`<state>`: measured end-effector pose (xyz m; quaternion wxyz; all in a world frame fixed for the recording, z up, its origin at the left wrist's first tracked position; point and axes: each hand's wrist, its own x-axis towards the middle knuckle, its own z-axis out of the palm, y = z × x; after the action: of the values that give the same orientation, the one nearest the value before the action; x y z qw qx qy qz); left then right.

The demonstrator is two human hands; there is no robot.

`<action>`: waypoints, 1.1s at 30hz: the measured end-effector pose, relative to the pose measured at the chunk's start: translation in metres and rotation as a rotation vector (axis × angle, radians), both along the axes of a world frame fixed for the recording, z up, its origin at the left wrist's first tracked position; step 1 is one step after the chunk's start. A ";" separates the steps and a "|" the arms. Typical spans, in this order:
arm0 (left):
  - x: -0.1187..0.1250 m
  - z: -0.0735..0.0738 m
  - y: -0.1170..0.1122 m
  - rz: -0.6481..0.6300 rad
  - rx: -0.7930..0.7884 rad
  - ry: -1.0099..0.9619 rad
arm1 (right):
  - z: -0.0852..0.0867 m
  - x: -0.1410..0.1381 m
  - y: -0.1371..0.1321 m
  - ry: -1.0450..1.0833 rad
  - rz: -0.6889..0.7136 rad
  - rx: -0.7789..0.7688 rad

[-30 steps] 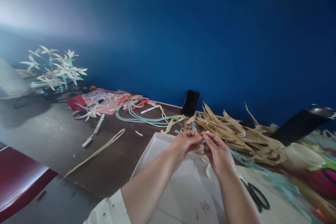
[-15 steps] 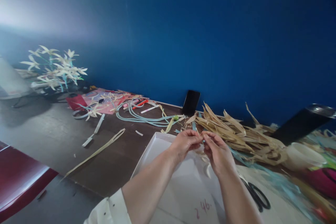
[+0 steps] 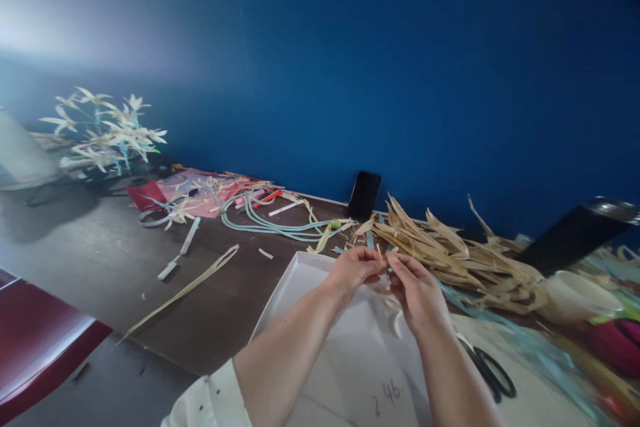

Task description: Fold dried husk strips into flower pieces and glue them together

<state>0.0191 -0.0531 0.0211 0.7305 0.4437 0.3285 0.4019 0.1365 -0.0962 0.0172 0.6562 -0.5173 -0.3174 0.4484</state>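
Note:
My left hand (image 3: 359, 268) and my right hand (image 3: 413, 285) meet fingertip to fingertip over the far end of a shallow white box (image 3: 345, 353). Both are closed in a pinch on a thin pale husk strip (image 3: 379, 252), whose tip sticks up between the fingers; the rest of it is mostly covered by them. Below the fingers, small curled husk pieces (image 3: 395, 321) lie in the box. Handwritten red marks show on its near part. Beside my right forearm rest scissors with black handles (image 3: 495, 372).
Dried corn husks (image 3: 435, 247) are heaped right of the hands, near a black bottle (image 3: 575, 233) and a white cup (image 3: 580, 297). A phone (image 3: 365, 195) leans on the blue partition (image 3: 320, 80). Pale blue cord (image 3: 260, 227) and husk flowers (image 3: 115, 130) are on the left.
The fingers have shifted slightly, and more of the pale strip's tip shows above them. Everything else stays in place.

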 end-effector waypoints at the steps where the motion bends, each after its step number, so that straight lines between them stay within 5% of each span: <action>1: 0.000 -0.001 0.000 0.012 0.023 0.026 | -0.001 0.001 0.001 -0.007 -0.016 -0.002; 19: 0.003 0.005 -0.006 0.093 0.258 0.227 | 0.004 0.001 -0.001 -0.003 -0.119 0.052; 33: 0.006 0.001 -0.005 0.087 0.208 0.156 | 0.002 0.001 0.001 -0.033 -0.102 0.005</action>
<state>0.0248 -0.0580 0.0221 0.6347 0.5322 0.3600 0.4293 0.1371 -0.0954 0.0188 0.6741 -0.5387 -0.3022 0.4050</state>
